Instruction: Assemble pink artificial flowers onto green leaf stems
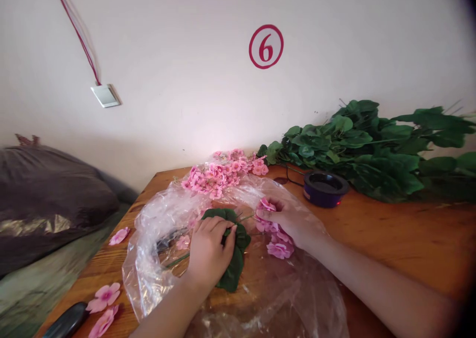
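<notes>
My left hand (210, 251) is closed around a bunch of green artificial leaves (233, 271), with a thin green stem (177, 260) running out to the left. My right hand (278, 220) pinches a pink artificial flower (267, 205), and more pink blooms (279, 249) hang just below it. Both hands are over a crumpled clear plastic bag (148, 249) on a wooden table (401, 244). A heap of pink flower clusters (219, 177) lies on the bag's far side. Loose pink flower heads (104, 297) sit near the table's left edge.
A long pile of green artificial leaf stems (372, 149) lies along the wall at the far right. A round dark purple dish (325, 189) with a cord stands beside it. A black handled object (67, 320) lies at the near left corner. A dark cushion (48, 204) rests beyond the left edge.
</notes>
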Motion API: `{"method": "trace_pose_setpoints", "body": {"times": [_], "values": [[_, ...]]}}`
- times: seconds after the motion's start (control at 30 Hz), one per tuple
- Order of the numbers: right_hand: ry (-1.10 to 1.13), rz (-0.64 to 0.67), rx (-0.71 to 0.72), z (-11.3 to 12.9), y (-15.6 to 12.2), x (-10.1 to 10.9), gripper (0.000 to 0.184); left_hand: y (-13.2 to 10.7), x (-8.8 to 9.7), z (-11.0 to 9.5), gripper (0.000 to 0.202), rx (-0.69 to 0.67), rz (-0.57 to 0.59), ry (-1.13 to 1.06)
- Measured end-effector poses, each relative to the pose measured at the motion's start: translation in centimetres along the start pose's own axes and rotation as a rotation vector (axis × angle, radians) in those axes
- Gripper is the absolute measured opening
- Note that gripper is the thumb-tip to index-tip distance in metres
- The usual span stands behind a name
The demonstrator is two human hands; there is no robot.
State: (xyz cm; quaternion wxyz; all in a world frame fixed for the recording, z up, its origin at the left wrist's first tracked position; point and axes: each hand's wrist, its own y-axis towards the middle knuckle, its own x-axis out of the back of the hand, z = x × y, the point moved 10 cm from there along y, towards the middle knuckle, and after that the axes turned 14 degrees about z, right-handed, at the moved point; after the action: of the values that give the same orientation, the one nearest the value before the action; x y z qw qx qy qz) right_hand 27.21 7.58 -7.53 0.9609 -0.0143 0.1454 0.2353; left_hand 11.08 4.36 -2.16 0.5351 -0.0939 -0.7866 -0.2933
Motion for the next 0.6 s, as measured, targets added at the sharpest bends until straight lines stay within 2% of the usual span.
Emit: {"method": "trace_pose_setpoints", "body": {"times": [0.1,0.2,0.33,0.43,0.6], "values": [[-0.066,-0.082,0.034,1.3,-0.5,0.3,0.037,-0.4,0.3,0.0,0.018,-0.023,-0.013,-0.123],[-0.098,-0.145,0.087,2.1,-0.7,1.1,0.039,-1.0,1.0,0.9,0.037,-0.001,-0.091,-0.294],[-0.035,-0.145,0.116,2.1,-0.5,2.2,0.044,-1.5,1.3,2.5,0.041,0.062,-0.187,-0.469],[0.025,-0.142,0.154,2.2,-0.4,2.8,0.045,-1.0,0.5,3.0,0.035,0.128,-0.106,-0.467],[0.047,-0.273,0.195,2.6,-0.5,4.5,0.046,-0.1,-1.6,3.0,0.038,0.188,0.105,-0.483]]}}
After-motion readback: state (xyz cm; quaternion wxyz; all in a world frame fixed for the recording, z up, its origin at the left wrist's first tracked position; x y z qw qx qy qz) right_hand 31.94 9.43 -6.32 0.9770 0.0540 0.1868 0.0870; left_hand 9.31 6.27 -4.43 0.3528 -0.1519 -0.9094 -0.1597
